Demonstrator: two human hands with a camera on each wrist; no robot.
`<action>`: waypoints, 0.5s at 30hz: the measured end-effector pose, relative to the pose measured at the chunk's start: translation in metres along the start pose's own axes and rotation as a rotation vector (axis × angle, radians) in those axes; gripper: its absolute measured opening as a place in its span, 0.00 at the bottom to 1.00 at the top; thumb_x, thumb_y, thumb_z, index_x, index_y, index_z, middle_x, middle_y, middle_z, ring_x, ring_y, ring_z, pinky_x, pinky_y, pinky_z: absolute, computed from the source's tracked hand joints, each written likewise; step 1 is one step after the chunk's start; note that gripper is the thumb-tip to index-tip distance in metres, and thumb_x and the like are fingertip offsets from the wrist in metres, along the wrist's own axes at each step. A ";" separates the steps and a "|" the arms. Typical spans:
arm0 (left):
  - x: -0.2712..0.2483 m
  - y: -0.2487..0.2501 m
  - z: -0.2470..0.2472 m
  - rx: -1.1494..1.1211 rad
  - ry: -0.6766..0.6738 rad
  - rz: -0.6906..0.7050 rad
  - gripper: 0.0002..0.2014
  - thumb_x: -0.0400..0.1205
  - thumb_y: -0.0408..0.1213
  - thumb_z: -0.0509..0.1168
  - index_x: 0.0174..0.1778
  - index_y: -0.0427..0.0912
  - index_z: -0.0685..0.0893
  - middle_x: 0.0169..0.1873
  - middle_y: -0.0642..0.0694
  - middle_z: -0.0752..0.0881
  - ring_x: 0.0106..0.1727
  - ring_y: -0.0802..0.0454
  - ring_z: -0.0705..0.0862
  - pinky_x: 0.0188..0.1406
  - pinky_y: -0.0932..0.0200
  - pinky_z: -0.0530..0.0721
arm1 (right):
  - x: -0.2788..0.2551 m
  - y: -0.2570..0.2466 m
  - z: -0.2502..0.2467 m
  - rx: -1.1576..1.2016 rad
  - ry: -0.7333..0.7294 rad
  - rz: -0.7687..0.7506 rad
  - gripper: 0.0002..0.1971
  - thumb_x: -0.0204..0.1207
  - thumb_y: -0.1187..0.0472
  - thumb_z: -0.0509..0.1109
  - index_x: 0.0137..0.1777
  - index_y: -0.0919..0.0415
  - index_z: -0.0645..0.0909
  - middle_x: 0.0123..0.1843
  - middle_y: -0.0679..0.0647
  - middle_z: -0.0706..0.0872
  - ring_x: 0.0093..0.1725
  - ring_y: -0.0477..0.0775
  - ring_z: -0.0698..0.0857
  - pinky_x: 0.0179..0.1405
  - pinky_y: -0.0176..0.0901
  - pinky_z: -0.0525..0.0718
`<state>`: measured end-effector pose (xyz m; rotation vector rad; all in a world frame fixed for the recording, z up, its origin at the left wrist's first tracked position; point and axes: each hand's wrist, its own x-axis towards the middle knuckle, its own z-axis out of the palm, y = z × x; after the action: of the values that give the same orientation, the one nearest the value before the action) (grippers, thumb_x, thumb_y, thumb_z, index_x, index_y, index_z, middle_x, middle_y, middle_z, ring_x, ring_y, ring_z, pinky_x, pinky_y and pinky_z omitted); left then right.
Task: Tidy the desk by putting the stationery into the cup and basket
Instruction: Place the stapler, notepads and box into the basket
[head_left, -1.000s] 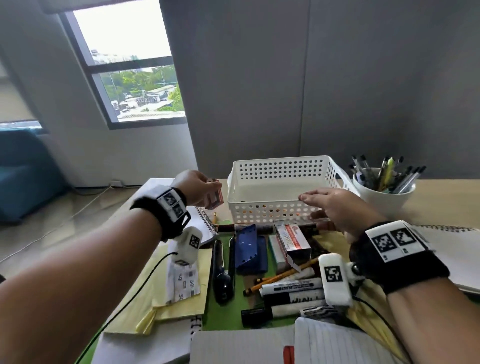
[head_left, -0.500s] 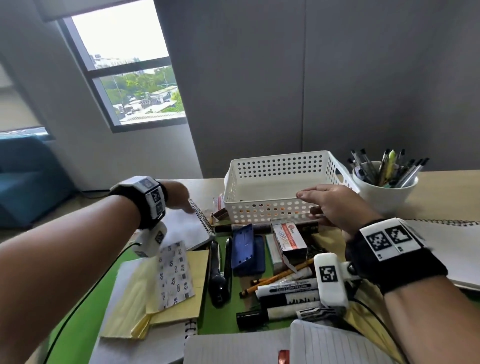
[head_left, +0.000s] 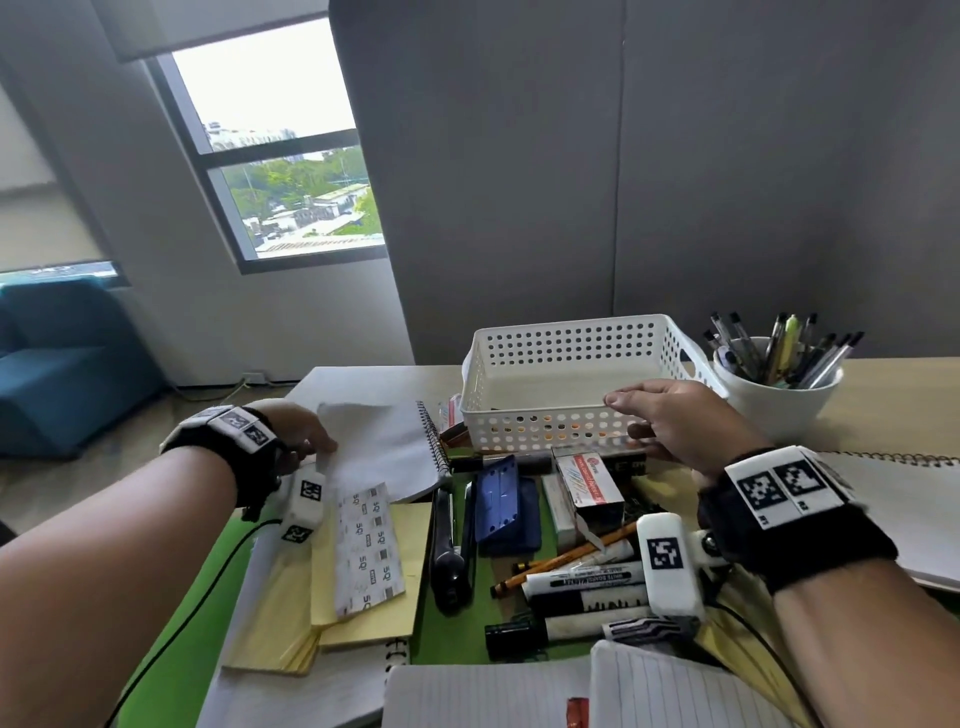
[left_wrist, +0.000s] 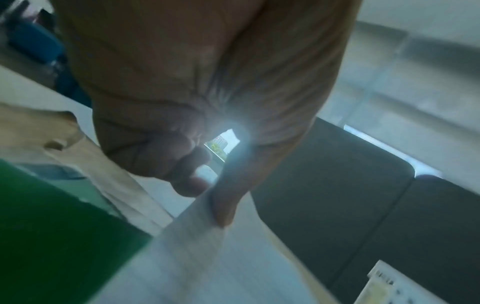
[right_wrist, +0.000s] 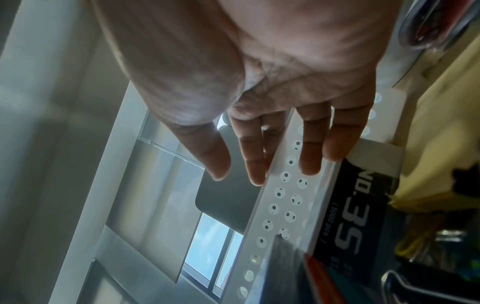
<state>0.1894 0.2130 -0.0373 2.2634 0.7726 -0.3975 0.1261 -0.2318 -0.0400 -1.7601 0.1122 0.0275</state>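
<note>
Both hands worked: the right hand (head_left: 685, 423), fingers straight, steadied the far basket (head_left: 561, 384) while the left hand (head_left: 298, 431) pinched notebook paper (head_left: 379, 447), which I judged might tear.

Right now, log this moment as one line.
left hand: pinching notebook page | right hand: open on basket rim

The basket (head_left: 566, 340) looks like white matt plastic with punched holes. The cup (head_left: 776, 402) is smooth glossy white, probably ceramic. Notebook (head_left: 384, 447) is plain matt paper on a metal wire spiral. Yellow pads (head_left: 363, 618) are matt paper too, and the stapler (head_left: 448, 551) is shiny black plastic.
</note>
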 end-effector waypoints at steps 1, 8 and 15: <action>0.003 -0.002 0.000 -0.092 0.014 0.027 0.09 0.75 0.27 0.77 0.37 0.36 0.82 0.25 0.43 0.75 0.22 0.51 0.68 0.30 0.65 0.66 | 0.000 0.000 0.000 0.001 0.000 0.010 0.08 0.78 0.55 0.78 0.48 0.59 0.92 0.52 0.61 0.91 0.46 0.55 0.86 0.61 0.59 0.90; -0.061 0.015 -0.011 -0.655 -0.130 0.378 0.12 0.88 0.27 0.61 0.65 0.35 0.86 0.60 0.36 0.91 0.44 0.45 0.93 0.41 0.47 0.94 | -0.003 -0.008 -0.003 -0.070 -0.017 0.000 0.09 0.78 0.52 0.78 0.49 0.57 0.92 0.49 0.53 0.91 0.44 0.53 0.85 0.48 0.50 0.87; -0.180 0.067 -0.022 -0.842 -0.046 0.760 0.10 0.90 0.31 0.62 0.66 0.37 0.83 0.61 0.34 0.90 0.44 0.46 0.93 0.39 0.54 0.93 | -0.056 -0.069 0.000 -0.085 -0.035 -0.369 0.07 0.77 0.53 0.78 0.54 0.51 0.89 0.48 0.45 0.93 0.44 0.36 0.89 0.49 0.38 0.83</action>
<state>0.0932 0.1151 0.0997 1.5586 -0.0215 0.2153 0.0765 -0.2157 0.0318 -1.8406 -0.2434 -0.2078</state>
